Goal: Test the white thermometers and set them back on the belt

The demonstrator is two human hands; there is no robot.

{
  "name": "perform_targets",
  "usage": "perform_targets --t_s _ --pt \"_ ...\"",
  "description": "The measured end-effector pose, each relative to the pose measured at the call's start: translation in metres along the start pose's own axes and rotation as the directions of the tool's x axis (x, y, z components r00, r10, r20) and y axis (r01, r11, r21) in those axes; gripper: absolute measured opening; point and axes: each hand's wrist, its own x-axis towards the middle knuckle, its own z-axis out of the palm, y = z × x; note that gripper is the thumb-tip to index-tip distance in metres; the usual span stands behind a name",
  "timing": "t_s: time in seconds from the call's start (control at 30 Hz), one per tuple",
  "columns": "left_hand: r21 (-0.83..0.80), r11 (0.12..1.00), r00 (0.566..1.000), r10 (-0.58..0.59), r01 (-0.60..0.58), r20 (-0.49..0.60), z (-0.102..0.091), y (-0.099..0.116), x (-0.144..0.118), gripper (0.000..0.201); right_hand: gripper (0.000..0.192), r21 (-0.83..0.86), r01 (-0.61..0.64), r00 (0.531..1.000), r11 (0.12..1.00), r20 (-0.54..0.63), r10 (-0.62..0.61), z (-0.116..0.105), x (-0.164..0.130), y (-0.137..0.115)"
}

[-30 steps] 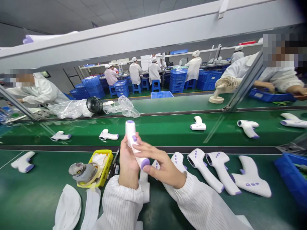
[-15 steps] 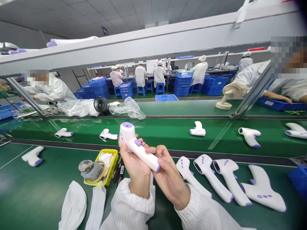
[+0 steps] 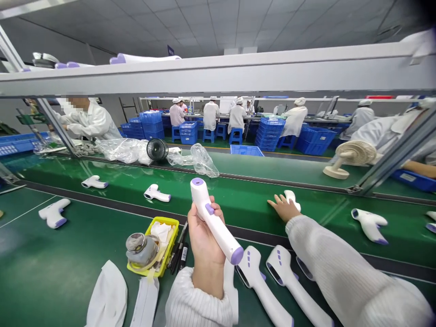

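Left hand [image 3: 200,229], fingers wrapped around an infrared thermometer [image 3: 215,221]; right hand [image 3: 283,207], fingers spread on a conveyor thermometer [image 3: 291,197].

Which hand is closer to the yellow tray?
Left. The left hand holds a thermometer up just right of the yellow tray. The right hand is far off to the right, reaching onto the belt.

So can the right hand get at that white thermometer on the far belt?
Probably yes: the right hand already lies on the thermometer on the far belt, fingers spread, with nothing between them. The left hand holds another one.
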Motion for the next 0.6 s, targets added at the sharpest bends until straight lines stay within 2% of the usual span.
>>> perform_targets --t_s 0.07,0.17,0.27,0.33,0.4,0.53,0.57,0.6 --pt "-0.004 1.0 1.0 0.01 -0.01 0.003 0.001 0.002 -0.001 0.027 0.041 -0.047 -0.03 0.999 0.998 0.01 0.031 0.004 0.002 0.013" --pt "-0.021 1.0 1.0 -0.009 0.01 0.023 0.003 0.004 -0.003 0.027 0.038 -0.001 -0.043 0.999 0.999 0.025 0.043 0.006 0.008 0.013" --pt "-0.044 0.996 0.996 -0.071 0.074 0.051 0.004 0.003 -0.008 0.027 0.033 0.193 -0.052 0.999 0.98 0.002 0.053 0.001 0.011 -0.004" --pt "-0.012 0.997 0.996 -0.076 0.077 0.052 0.005 0.0 -0.012 0.027 0.033 0.375 -0.061 0.996 0.925 -0.042 0.083 -0.005 0.005 -0.021" --pt "0.062 0.997 0.998 -0.051 0.048 0.042 0.006 -0.004 -0.015 0.028 0.035 0.568 -0.064 0.99 0.82 -0.065 0.122 -0.012 -0.008 -0.039" --pt "0.222 0.975 1.0 -0.003 0.001 0.01 0.001 -0.016 -0.012 0.031 0.04 0.847 -0.062 0.983 0.529 -0.041 0.181 -0.03 -0.048 -0.067" --pt "0.299 0.954 0.999 0.013 -0.021 0.029 -0.002 -0.019 -0.01 0.031 0.041 0.892 -0.056 0.98 0.449 -0.037 0.197 -0.036 -0.058 -0.071" --pt "0.398 0.916 0.997 0.023 -0.049 0.071 -0.005 -0.022 -0.009 0.034 0.04 0.941 -0.048 0.977 0.334 -0.026 0.214 -0.042 -0.068 -0.074"
